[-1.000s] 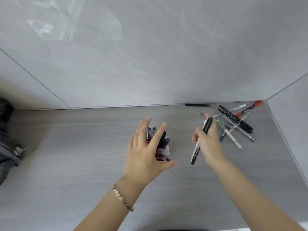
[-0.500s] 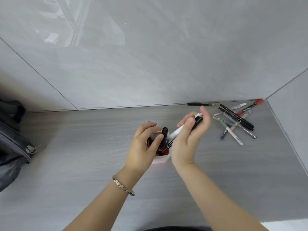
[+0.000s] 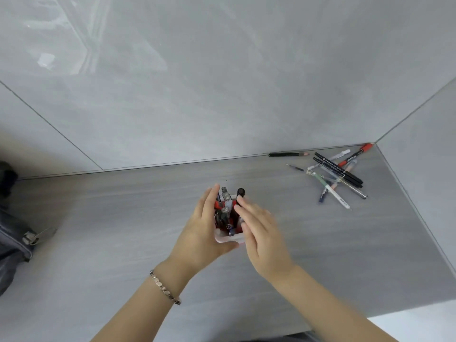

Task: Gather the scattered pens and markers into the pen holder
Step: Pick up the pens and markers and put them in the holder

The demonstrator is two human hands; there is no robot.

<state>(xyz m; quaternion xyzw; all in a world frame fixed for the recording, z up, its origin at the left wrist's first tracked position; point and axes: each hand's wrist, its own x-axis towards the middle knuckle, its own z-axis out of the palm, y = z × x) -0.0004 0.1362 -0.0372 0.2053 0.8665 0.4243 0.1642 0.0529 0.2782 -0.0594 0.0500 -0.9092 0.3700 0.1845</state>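
Both my hands are flanking the holder right now. The left hand is cupped against its left side with fingers straight up along the wall, thumb curling under the near edge, so it's gripping the holder. The right hand is flat and loose on the other side, fingers spread, nothing in it, a bit blurry, fingertips just beside the black marker that sticks up out of the holder. The holder is stuffed with pens, red and grey and blue ones poking up between my hands.

The loose pile is well off to the right of the right hand, up in the far corner of the surface, pens crossed over each other. A black pencil lies alone along the wall just left of the pile. There's a bracelet on my left wrist, and a dark bag way out past the left hand.
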